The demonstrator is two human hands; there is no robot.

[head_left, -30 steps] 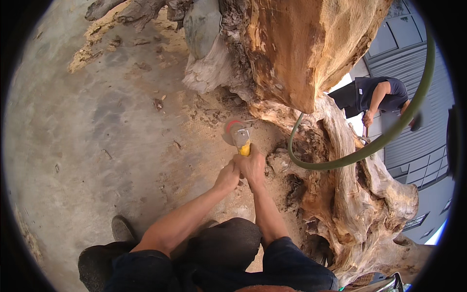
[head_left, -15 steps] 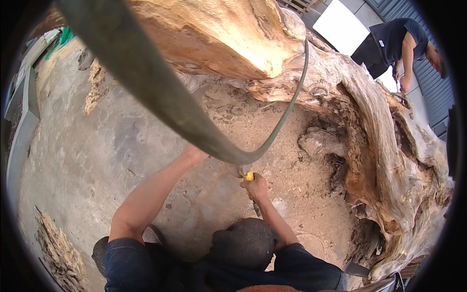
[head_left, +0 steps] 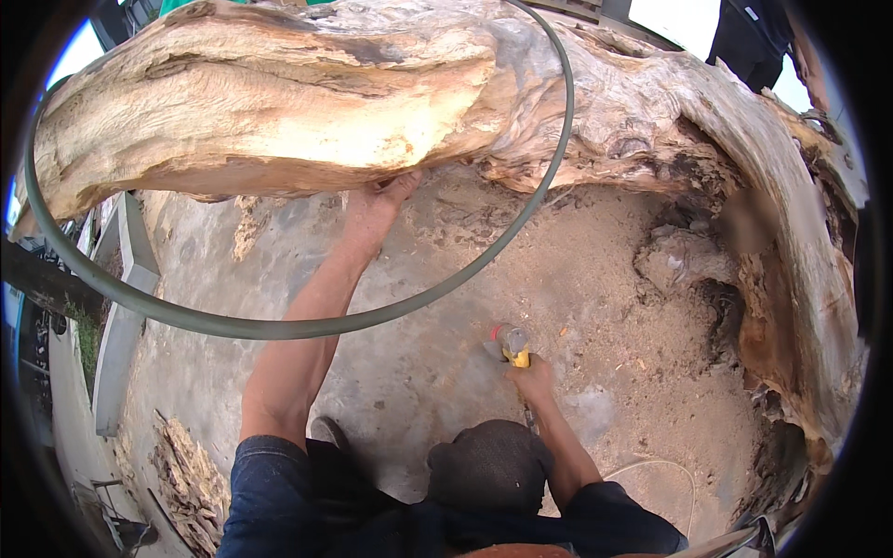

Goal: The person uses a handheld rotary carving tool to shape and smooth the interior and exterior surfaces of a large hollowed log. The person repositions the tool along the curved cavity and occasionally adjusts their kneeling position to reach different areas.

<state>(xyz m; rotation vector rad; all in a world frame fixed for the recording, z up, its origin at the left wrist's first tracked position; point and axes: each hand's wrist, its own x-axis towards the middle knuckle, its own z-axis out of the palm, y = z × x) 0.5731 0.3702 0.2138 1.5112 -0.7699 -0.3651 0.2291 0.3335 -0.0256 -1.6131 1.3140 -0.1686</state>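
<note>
Under the lower edge of the huge pale trunk (head_left: 279, 102), the person's left hand (head_left: 395, 189) reaches up and seems to touch the wood; from where I stand its fingers are partly hidden, so I can't tell how far they are spread or whether they grip. The right hand (head_left: 533, 376) is closed around the yellow body of an angle grinder (head_left: 513, 344), held low over the dusty floor (head_left: 419, 270), well apart from the trunk. I'd judge the grinder hard, fairly weighty and heavier at its head, best gripped round that yellow body, clear of the red-edged disc (head_left: 496, 332). The trunk looks massive, stiff and rough; a palm laid along that edge would steady the person, though loose dust might slip. A green hose (head_left: 279, 328) loops across the left forearm (head_left: 307, 312).
</note>
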